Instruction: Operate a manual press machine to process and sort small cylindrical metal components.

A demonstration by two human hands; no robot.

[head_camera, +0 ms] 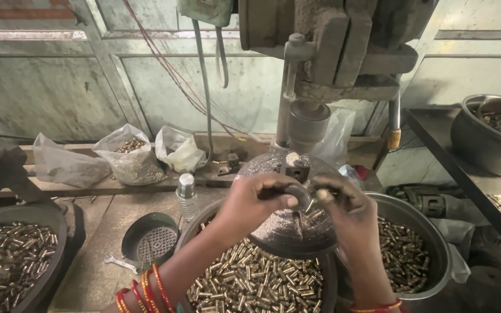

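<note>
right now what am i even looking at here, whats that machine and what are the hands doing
This is one picture from a camera worn on the person's head, looking down at their own two hands. In front stands a drill press, a heavy upright machine whose spindle points down at a round metal work table dusted with shavings. The left hand and right hand meet over that table, pinching small metal parts too small to make out. Below are two big bowls full of short brass-coloured tubes. To the left are another full pan, a strainer bowl, a plastic bottle and bags.
</note>
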